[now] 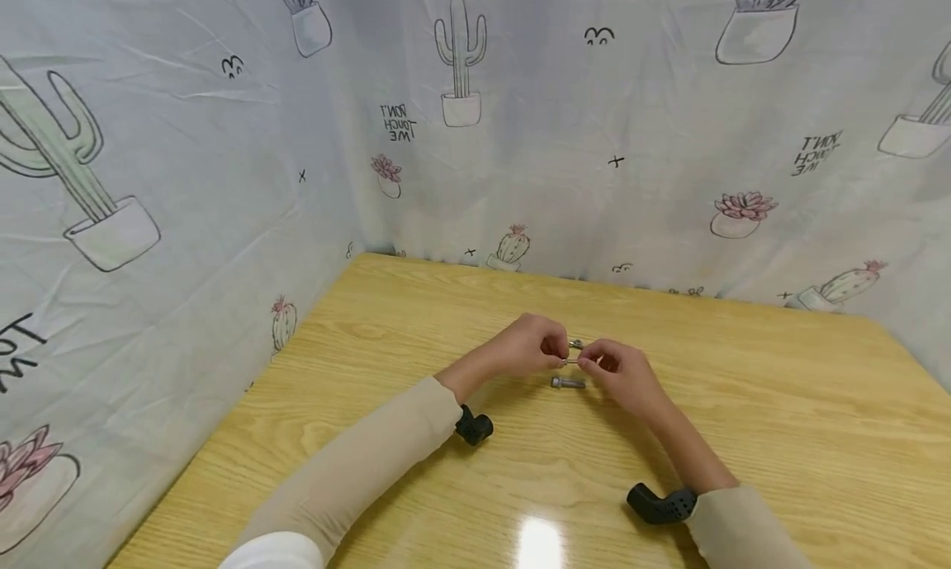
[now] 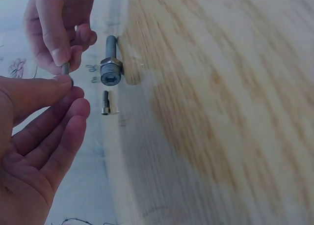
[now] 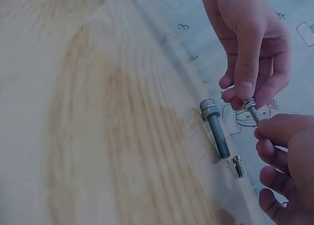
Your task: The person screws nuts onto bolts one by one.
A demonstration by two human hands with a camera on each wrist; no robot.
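Above the table, my left hand pinches the head end of a small bolt between thumb and fingertips. The thumb and finger of my right hand pinch its other, threaded end. In the right wrist view a nut sits on this bolt, close to the left fingertips. Just below the hands in the head view lies a large socket-head bolt, with a hex nut threaded on near its head. Another small bolt lies beside it, partly hidden behind the hands in the head view.
The wooden table runs back to a hanging cloth printed with cacti, which also covers the left side. Black curved wrist pieces stick out at both sleeves. A bright light reflection shows at the table's near side.
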